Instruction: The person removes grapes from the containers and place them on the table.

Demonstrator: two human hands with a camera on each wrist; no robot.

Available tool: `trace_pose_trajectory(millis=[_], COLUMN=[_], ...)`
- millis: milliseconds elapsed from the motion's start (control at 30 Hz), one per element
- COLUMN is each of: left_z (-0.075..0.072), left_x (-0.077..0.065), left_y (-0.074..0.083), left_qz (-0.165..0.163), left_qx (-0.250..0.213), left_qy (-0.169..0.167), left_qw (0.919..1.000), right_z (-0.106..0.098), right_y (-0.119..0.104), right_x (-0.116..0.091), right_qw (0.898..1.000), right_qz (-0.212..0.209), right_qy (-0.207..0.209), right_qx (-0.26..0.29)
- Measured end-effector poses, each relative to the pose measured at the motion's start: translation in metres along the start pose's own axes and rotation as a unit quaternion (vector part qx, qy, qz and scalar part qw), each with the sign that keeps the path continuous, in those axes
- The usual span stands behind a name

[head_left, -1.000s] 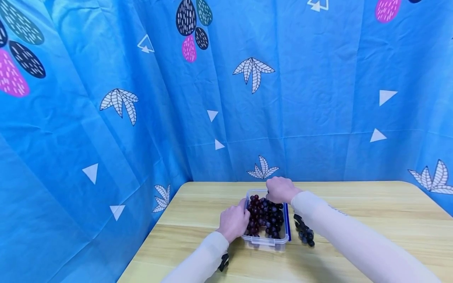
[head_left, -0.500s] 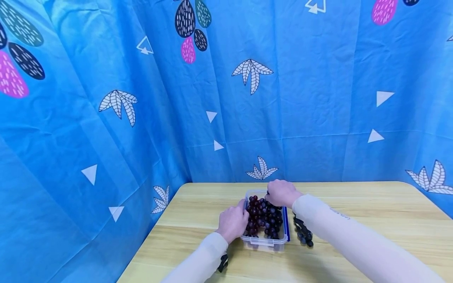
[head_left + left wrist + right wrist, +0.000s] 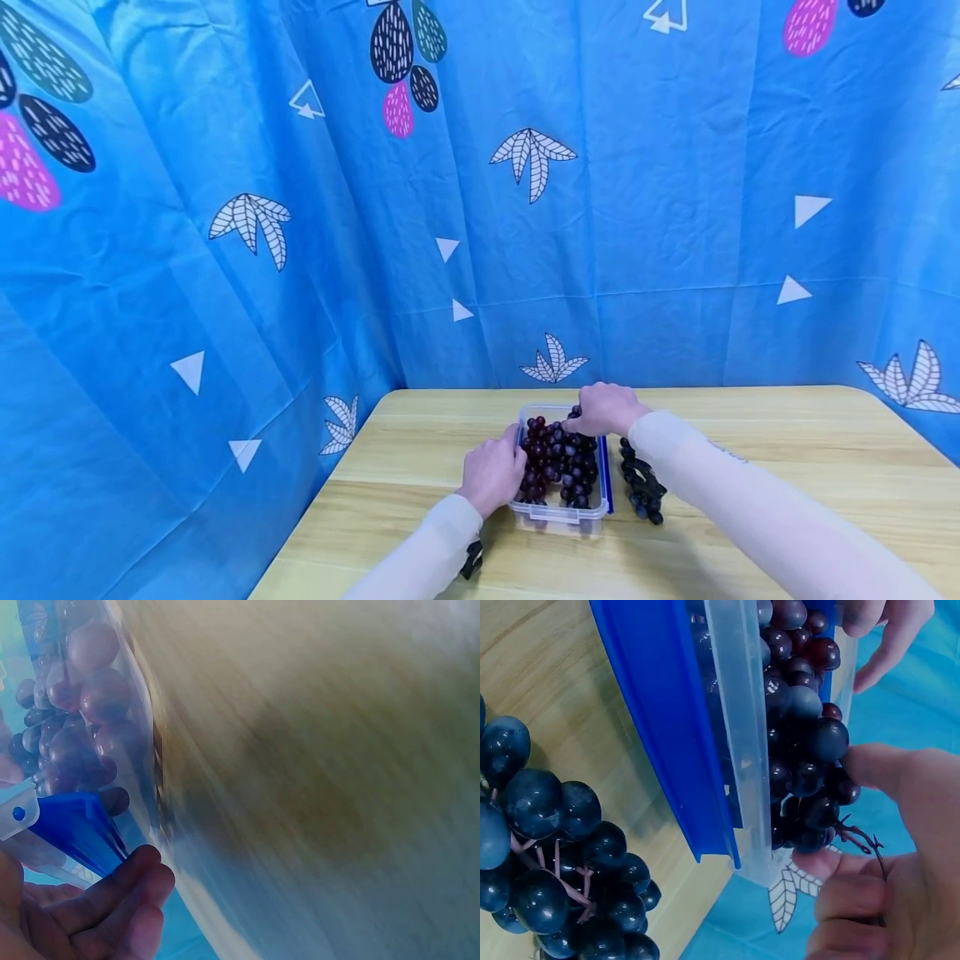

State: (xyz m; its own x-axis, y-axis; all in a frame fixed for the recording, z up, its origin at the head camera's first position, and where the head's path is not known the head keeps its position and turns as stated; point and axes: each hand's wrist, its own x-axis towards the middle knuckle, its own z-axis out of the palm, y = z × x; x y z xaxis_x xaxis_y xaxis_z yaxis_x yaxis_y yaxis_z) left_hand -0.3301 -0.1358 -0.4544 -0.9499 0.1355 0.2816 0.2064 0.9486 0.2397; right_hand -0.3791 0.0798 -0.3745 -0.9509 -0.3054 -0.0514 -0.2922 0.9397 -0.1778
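Note:
A clear plastic container [image 3: 564, 513] with blue latch flaps [image 3: 660, 727] holds dark purple and reddish grapes [image 3: 551, 454]. My left hand [image 3: 491, 473] grips its left wall; in the left wrist view, curled fingers [image 3: 142, 889] lie beside a blue flap [image 3: 79, 829]. Over the far right corner is my right hand [image 3: 609, 408]. In the right wrist view its thumb [image 3: 881, 769] and forefinger pinch a dark grape bunch [image 3: 806, 776] at the container's end. A thin brown stem [image 3: 859, 838] runs toward the other fingers, which are curled. Part of that bunch is hidden.
Another bunch of dark grapes [image 3: 555, 855] lies on the wooden table [image 3: 750, 442], right of the container and partly under the right forearm. A black device [image 3: 472, 560] shows below the left wrist. A patterned blue curtain [image 3: 660, 208] hangs behind and at the left.
My right hand has shifted slightly right over the container's far corner, and more of its thumb and a few grapes beside it show. The left hand keeps its place on the wall.

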Motion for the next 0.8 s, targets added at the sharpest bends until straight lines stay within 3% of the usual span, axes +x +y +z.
trace_pose_trajectory(millis=[400, 800], left_z=[0.001, 0.001], left_x=[0.000, 0.001], left_y=[0.000, -0.001], left_qz=[-0.001, 0.000], left_qx=[0.000, 0.012], left_qy=[0.003, 0.005], left_qw=[1.0000, 0.9999], right_z=[0.005, 0.014], right_y=[0.003, -0.004], right_x=[0.004, 0.009], right_qw=[0.999, 0.989], right_qz=[-0.036, -0.091], right_qy=[0.008, 0.011], right_qx=[0.031, 0.114])
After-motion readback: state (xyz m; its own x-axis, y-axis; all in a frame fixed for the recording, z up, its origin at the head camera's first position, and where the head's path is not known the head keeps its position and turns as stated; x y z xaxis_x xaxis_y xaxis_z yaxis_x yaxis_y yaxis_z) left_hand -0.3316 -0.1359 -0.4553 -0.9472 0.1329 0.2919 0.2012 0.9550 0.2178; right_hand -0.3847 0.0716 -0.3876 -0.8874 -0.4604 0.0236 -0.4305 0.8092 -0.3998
